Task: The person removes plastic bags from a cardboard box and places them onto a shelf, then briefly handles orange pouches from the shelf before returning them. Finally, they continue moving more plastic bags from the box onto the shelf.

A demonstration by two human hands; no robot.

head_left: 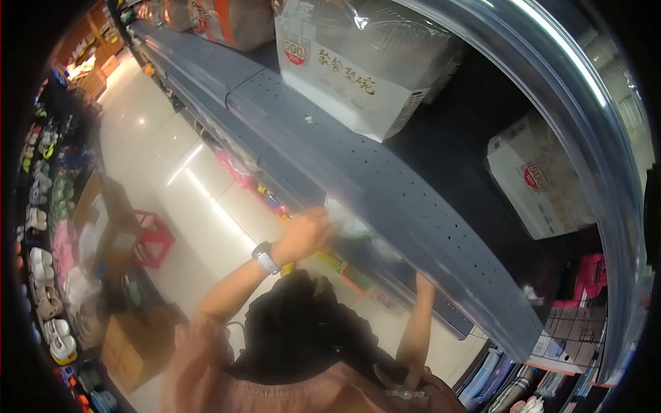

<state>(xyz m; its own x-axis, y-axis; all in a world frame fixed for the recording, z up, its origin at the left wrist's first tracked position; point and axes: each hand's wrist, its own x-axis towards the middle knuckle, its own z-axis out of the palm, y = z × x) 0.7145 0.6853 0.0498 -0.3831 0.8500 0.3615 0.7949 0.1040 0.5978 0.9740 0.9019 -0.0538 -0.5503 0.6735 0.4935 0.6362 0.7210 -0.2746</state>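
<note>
My left hand, with a watch on its wrist, reaches under the front edge of a grey metal shelf. Its fingers are curled in at the side of a pale, plastic-wrapped pack on the level below; the far fingertips are hidden. My right hand goes under the same shelf edge further right, and its fingers are out of sight behind the shelf. A second clear-wrapped item, blurred, lies between the two hands.
Above, white "500" packs stand on the shelf, with another white pack deeper right. A tiled aisle floor runs at left, holding an open cardboard box, a closed box and a red basket. Shoes line the far left.
</note>
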